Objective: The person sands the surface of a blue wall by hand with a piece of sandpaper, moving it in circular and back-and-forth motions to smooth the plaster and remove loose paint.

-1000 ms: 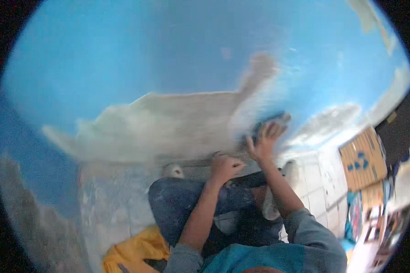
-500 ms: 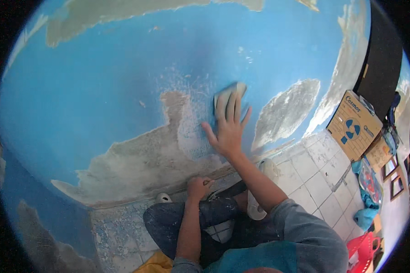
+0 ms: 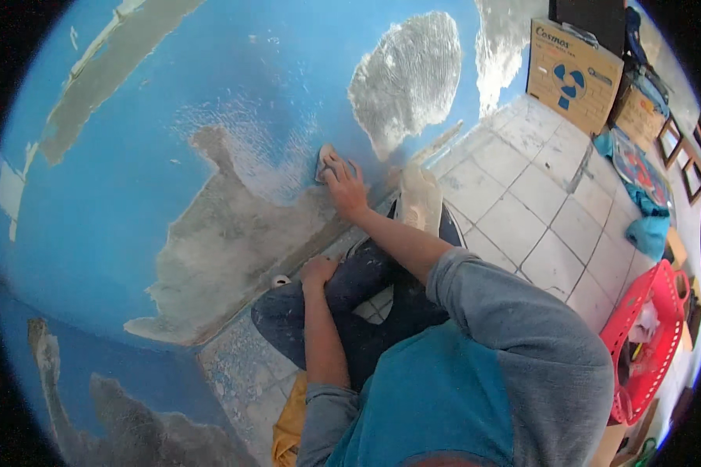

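Observation:
My right hand (image 3: 346, 189) presses a small folded piece of sandpaper (image 3: 324, 158) against the blue wall (image 3: 280, 86), its fingers bent over the sheet. Around it the paint is scuffed with whitish scratches, beside a bare grey patch (image 3: 234, 222) low on the wall. My left hand (image 3: 319, 271) rests on my bent leg in dark trousers (image 3: 282, 315), near the wall's foot. Its fingers are curled in, and whatever lies inside them is hidden.
White floor tiles (image 3: 541, 198) with paint flakes run along the wall. At the right stand a cardboard box (image 3: 572, 78), a blue cloth (image 3: 648, 236) and a red plastic basket (image 3: 611, 342) with things in it. Yellow cloth (image 3: 290, 420) lies beside my left arm.
The view has swung right and down, showing more floor and the basket. My right hand has gone from lying flat with stretched fingers to bent fingers, lower on the wall near the grey patch.

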Demonstrator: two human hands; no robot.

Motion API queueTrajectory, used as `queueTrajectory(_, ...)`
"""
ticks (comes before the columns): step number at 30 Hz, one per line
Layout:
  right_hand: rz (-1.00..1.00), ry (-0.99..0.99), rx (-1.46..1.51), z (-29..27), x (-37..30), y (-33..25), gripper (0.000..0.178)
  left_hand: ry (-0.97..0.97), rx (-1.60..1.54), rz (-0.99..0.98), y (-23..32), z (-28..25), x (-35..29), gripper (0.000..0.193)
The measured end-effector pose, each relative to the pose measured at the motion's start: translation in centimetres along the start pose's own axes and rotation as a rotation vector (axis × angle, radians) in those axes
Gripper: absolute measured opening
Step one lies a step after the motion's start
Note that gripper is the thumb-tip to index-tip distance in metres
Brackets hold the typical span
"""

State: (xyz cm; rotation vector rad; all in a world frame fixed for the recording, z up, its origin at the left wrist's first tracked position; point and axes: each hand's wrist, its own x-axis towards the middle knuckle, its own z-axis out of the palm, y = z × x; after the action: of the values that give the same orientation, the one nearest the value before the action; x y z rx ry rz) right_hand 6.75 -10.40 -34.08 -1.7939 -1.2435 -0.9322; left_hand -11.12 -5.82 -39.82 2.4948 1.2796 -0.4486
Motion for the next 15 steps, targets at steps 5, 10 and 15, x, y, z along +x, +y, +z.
queueTrajectory(5, 0.151, 0.045, 0.058, -0.7, 0.1, 0.4, 0.027, 0.055, 0.063, -0.013, 1.9, -0.6, -2.8, 0.077)
queueTrajectory(10, 0.449, -0.170, 0.850, -4.7, -0.7, -0.5, 0.029, 0.005, 0.097, -0.079, 0.7, -2.1, -6.0, 0.076)
queueTrajectory(15, 0.487, -0.181, 1.192, -10.2, -3.2, 1.0, 0.026, 0.208, 0.107, -0.145, -0.7, -3.3, -7.3, 0.083)
